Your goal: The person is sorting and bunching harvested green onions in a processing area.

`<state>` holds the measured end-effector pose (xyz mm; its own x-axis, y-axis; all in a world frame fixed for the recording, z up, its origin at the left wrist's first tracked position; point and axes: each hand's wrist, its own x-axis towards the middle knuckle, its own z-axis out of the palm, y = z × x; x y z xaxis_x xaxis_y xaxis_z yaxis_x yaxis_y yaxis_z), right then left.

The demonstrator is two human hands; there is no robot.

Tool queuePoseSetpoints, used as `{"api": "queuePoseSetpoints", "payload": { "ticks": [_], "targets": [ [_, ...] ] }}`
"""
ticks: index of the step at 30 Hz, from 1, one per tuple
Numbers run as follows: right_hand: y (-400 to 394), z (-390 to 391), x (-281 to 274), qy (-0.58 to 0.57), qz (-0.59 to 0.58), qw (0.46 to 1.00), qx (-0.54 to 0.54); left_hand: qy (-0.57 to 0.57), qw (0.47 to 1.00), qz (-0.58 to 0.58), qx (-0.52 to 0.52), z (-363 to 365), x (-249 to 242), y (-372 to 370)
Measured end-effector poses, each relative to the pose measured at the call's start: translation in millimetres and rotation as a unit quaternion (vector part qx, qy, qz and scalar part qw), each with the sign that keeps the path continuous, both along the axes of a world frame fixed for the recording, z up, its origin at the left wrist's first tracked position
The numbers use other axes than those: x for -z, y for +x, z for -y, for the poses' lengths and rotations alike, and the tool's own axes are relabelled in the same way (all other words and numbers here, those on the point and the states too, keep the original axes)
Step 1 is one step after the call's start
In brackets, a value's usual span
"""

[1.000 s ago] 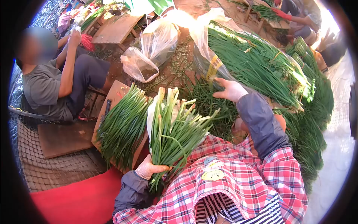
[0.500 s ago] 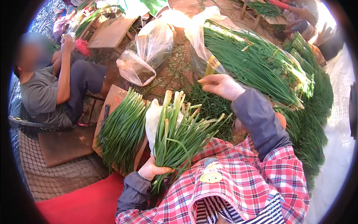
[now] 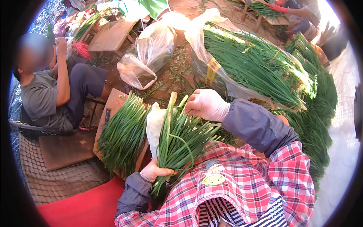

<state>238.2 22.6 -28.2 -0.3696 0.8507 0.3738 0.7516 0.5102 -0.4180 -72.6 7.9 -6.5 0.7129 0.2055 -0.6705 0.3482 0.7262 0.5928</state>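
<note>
My left hand (image 3: 155, 171) is wrapped round the lower part of a bunch of long green stalks (image 3: 181, 142), whose pale ends point up and away from me. My right hand (image 3: 207, 106), in a thin whitish glove, is closed with bent fingers at the pale upper ends of this bunch; what its fingertips grip is too small to tell. Just left of the bunch stands a white cloth-like thing (image 3: 154, 126). A second bunch of green stalks (image 3: 123, 132) lies on a wooden board (image 3: 116, 99) further left, beside a knife (image 3: 107, 115).
A big heap of green stalks (image 3: 253, 60) lies on plastic at the upper right, with more stalks (image 3: 317, 113) beyond. A clear plastic bag (image 3: 153, 49) sits ahead. One person (image 3: 49, 94) sits at the left; another person's red-gloved hand (image 3: 278, 8) shows at the top right.
My right hand has moved left and down to the bunch's upper ends, and its fingers have closed. My left hand keeps its hold. The person at the left has shifted their hands.
</note>
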Motion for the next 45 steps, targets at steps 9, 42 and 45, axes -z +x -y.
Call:
{"api": "queuePoseSetpoints", "payload": {
  "ticks": [9,42,45],
  "targets": [
    [110.3,-1.4,58.8,-0.338,0.324,0.827,0.31,0.025,1.0,-0.002,-0.013,4.1,-4.7,-15.9],
    [24.5,11.0,14.3,-0.46,-0.201,0.861,0.08,0.044,0.999,-0.013,-0.008,-0.8,-1.3,-15.7],
    [44.9,13.5,64.8,-0.291,-0.226,0.918,0.147,0.011,0.999,-0.013,-0.031,-0.8,-6.2,-17.9]
  ]
}}
